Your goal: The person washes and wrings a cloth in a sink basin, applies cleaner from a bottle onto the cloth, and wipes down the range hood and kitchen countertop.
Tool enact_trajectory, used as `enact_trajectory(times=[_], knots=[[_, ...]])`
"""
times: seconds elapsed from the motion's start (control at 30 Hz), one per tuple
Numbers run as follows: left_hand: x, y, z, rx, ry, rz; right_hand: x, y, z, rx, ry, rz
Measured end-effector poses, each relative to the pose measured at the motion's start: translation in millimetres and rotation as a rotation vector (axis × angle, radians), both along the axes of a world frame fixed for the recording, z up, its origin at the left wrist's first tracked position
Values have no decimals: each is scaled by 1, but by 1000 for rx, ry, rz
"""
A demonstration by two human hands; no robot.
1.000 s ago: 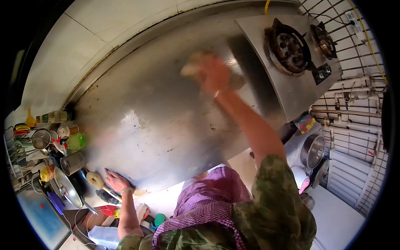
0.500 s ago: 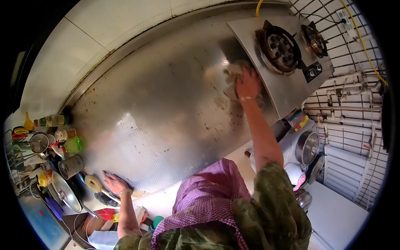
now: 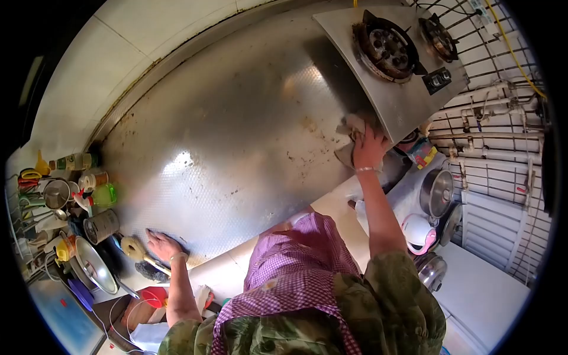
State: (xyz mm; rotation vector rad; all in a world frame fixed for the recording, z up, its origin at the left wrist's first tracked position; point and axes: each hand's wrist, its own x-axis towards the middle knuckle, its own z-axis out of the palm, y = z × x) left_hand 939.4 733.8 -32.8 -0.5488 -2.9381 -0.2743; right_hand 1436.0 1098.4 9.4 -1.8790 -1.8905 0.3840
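Observation:
A crumpled greyish-brown cloth (image 3: 351,123) lies under my right hand (image 3: 369,149), which presses it on the metal countertop (image 3: 236,136) beside the gas stove (image 3: 408,103). Parts of the cloth stick out past the fingers and to the left of the palm. My left hand (image 3: 164,245) rests flat at the near-left edge of the countertop, fingers stretched out and holding nothing. Close by it is a round-headed brush (image 3: 134,248) with a pale handle, and a dark scouring pad (image 3: 151,272). Brown stains and specks dot the metal surface.
On the left stand a can (image 3: 100,227), a green spray bottle (image 3: 104,195) and a large pan lid (image 3: 94,266). The stove carries a big burner (image 3: 387,50). Below right are a steel pot (image 3: 436,194) and a white and pink pot (image 3: 418,231).
My right hand and the cloth have moved nearer to me and slightly right along the stove's edge. My left hand stays in about the same place.

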Motion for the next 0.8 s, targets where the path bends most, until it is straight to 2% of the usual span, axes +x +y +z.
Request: enact_trajectory(times=[0.07,0.13,0.17,0.23,0.4,0.47,0.57,0.6,0.67,0.73,0.8], knots=[[-3,-1,-1,3,2,12,-21,-2,-15,88,-390,-104],[4,2,5,19,-14,11,-40,-38,-27,265,-401,235],[3,2,7,8,-42,17,-51,-55,11,141,-272,438],[-1,-3,1,10,-39,10,-29,-50,3,151,-251,458],[-6,-8,-2,-20,-29,-21,109,4,-65,243,-494,-186],[-6,-9,-4,-15,-32,-23,141,34,-58,188,-409,-425],[0,-2,1,19,-71,18,139,50,-59,86,-474,-602],[-2,-4,-4,23,-27,-6,130,36,-73,119,-557,-505],[-1,-3,0,-6,-41,-2,57,-6,-25,168,-497,-265],[3,0,4,-12,-34,19,13,-33,-29,272,-456,35],[6,4,7,-19,-15,20,-32,-34,3,216,-165,326]])
